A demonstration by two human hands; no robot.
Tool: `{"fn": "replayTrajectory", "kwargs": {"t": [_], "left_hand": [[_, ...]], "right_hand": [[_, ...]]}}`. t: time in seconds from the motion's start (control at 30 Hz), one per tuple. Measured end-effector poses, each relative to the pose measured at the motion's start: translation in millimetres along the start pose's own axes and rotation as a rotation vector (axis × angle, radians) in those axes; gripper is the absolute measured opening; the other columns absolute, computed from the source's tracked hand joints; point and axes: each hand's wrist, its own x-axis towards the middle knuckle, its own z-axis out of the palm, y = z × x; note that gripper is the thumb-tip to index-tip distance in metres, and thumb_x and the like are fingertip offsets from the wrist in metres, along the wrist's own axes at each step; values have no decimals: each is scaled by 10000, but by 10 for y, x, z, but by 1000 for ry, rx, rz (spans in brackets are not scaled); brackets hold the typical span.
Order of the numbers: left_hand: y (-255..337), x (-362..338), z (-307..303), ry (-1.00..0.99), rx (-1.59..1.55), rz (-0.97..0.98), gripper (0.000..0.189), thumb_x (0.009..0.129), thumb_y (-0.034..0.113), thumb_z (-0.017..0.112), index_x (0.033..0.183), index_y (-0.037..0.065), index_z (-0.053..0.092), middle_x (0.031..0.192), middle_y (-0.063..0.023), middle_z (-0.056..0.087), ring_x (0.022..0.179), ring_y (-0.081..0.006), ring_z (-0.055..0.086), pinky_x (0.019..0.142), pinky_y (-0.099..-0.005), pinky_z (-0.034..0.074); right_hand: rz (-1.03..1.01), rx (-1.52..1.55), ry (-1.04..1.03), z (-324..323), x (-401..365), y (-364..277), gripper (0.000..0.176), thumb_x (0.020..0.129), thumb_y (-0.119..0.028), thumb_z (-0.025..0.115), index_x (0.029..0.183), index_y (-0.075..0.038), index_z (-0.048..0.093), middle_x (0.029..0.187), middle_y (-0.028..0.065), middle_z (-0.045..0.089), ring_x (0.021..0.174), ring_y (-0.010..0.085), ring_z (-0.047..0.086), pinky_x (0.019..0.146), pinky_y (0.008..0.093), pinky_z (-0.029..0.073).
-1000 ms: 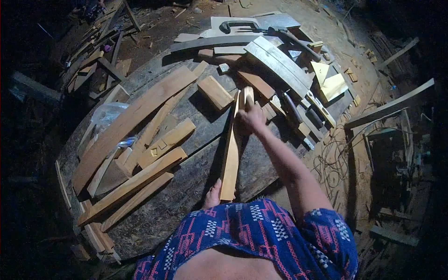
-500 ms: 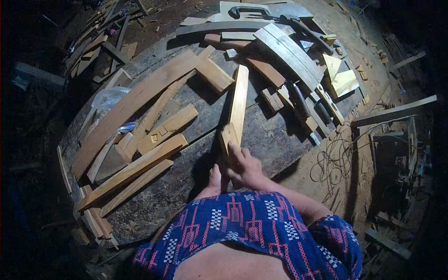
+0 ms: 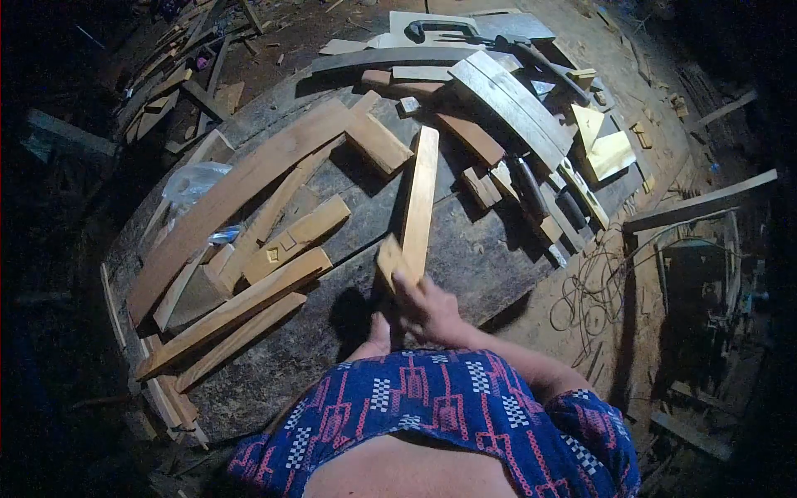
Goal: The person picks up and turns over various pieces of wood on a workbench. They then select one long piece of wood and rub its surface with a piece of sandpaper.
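Observation:
In front of my body a long, planed wooden bar (image 3: 422, 187) points away from me over the dark bench, its near end hidden by my hands. A short wooden block (image 3: 388, 256) lies tilted against the bar's left side near that end. My right hand (image 3: 430, 314) is closed with its fingers on the block's lower part, beside the bar. Close to my body, my left hand (image 3: 378, 334) shows mainly its thumb side; its other fingers are hidden, so its grip does not show.
On the left lie a long curved board (image 3: 241, 199), a mortised piece (image 3: 297, 241) and several strips. Beyond the bar are a wooden block (image 3: 380, 145), grey curved boards (image 3: 515, 108) and a black-handled saw (image 3: 440, 29). Tangled wire (image 3: 585, 303) lies on the ground at right.
The short block and my right hand have shifted slightly left and toward me. The block now leans further from the bar, which has also come a little nearer.

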Motion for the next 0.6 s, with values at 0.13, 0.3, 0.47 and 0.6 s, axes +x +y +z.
{"fn": "replayTrajectory", "kwargs": {"t": [0.13, 0.3, 0.47, 0.6], "left_hand": [[-36, -37, -65, -42, 177, 20, 424, 896, 432, 321, 1039, 80, 509, 848, -61, 577, 699, -193, 567, 533, -339, 471], [-231, 51, -437, -102, 569, 212, 415, 866, 315, 413, 1189, 54, 417, 1021, -126, 552, 905, -253, 546, 762, -370, 455], [-599, 437, -962, -74, 499, 206, 758, 694, 135, 639, 1323, 28, 229, 1184, -219, 460, 1081, -338, 466, 909, -372, 376], [-212, 92, -544, -114, 1227, 656, 643, 708, 154, 625, 1261, 16, 327, 1082, -208, 522, 1004, -358, 507, 857, -394, 411]], "right_hand": [[54, -27, 66, 35, 358, 296, 756, 655, -290, 649, 1315, -279, 282, 915, 141, 479, 817, 354, 555, 682, 432, 454], [399, -227, 281, -415, 1750, 1015, 712, 707, -370, 623, 1310, -268, 258, 951, 163, 503, 821, 354, 566, 668, 448, 456], [508, -209, 317, -555, 2057, 1032, 698, 711, -372, 626, 1293, -222, 272, 960, 192, 506, 824, 360, 573, 668, 439, 467], [295, -219, 301, -187, 1359, 907, 711, 700, -320, 628, 1313, -272, 270, 910, 185, 512, 778, 373, 563, 647, 453, 452]]}}
